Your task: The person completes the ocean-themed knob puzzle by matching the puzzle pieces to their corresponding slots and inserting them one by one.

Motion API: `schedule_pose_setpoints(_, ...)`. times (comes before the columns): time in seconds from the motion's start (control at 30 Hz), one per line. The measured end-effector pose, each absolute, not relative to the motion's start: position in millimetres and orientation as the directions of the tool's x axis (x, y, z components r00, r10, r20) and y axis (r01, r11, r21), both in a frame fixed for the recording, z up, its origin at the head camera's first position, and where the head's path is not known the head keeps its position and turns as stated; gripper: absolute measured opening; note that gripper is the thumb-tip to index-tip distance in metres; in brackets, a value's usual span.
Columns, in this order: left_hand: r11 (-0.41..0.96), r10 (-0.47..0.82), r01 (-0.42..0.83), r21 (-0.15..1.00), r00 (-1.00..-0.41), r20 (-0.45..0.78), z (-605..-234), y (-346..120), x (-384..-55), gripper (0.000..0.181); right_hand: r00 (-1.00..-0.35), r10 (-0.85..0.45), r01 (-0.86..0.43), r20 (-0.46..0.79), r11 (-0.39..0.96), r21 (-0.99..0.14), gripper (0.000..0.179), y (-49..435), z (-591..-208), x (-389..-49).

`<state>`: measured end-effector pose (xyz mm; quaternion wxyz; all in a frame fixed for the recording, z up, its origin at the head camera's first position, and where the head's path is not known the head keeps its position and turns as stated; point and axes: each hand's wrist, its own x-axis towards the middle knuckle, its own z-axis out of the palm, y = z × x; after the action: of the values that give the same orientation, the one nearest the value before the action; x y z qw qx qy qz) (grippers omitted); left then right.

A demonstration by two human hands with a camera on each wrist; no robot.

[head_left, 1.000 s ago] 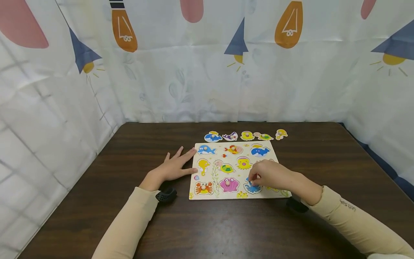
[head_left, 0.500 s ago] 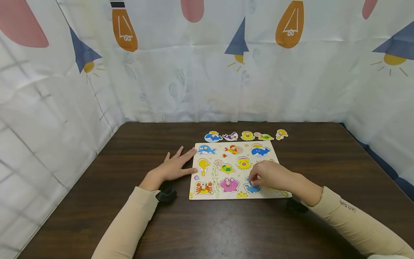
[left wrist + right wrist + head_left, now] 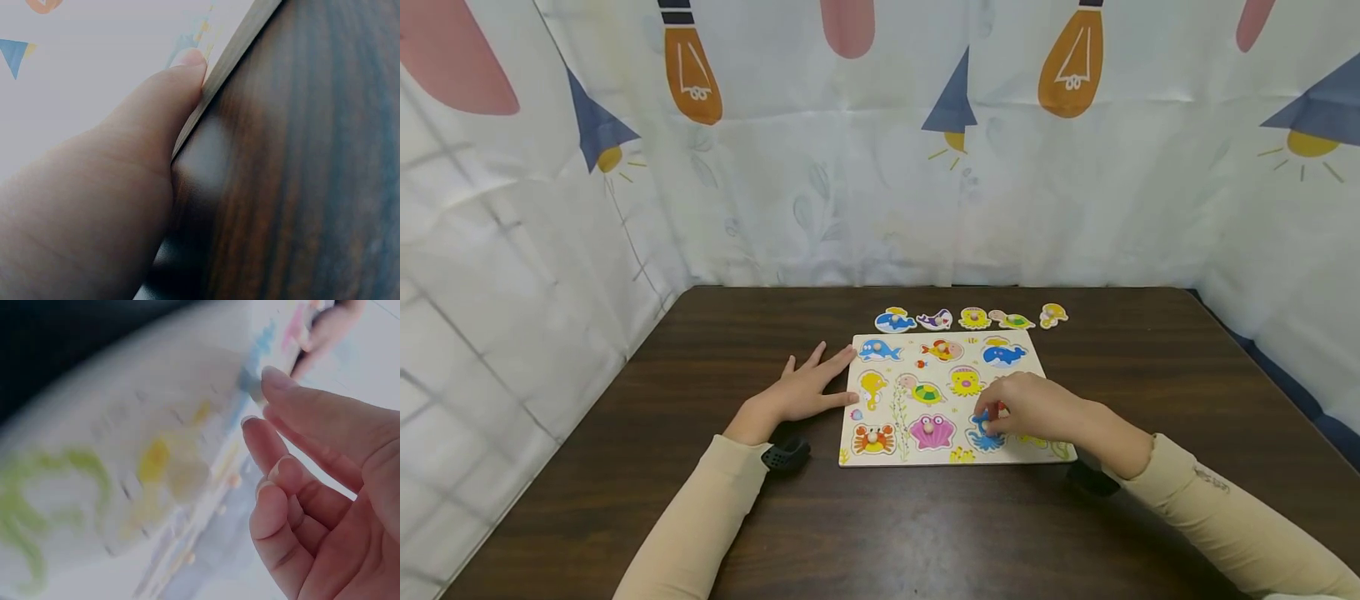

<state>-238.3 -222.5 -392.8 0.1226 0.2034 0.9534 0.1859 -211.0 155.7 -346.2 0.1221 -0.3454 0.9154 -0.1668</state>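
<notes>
A wooden peg puzzle board [image 3: 880, 458] with sea-animal pictures lies on the table. My left hand [image 3: 801, 392] rests at its left side, fingers spread, with the thumb [image 3: 187, 69] over the board's edge. Over the lower right of the board is my right hand [image 3: 1026, 408], its fingers bent. Its thumb and forefinger stand slightly apart, right at the knob of a blue octopus-like piece [image 3: 985, 440] set in the board. A pink shell piece [image 3: 931, 433] and an orange crab piece [image 3: 874, 440] sit to its left. The right hand hides part of the board.
Behind the board lie loose knobbed pieces in a row: a blue whale [image 3: 893, 320], a purple whale [image 3: 934, 319], a yellow octopus [image 3: 974, 317], a green turtle [image 3: 1015, 321] and a yellow seahorse [image 3: 1052, 314]. A printed curtain [image 3: 880, 183] hangs behind the dark table [image 3: 895, 533].
My right thumb and forefinger have parted a little at the blue piece, and its knob now shows. The left hand stays in place.
</notes>
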Motion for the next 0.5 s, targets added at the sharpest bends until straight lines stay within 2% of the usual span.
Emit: schedule_pose_setpoints(0.5,0.845,0.435,0.344,0.41,-0.888,-0.152,-392,-222,-237,0.091,-0.825,-0.565,-0.517,0.007,0.75,-0.411,0.02,191,-313,-233)
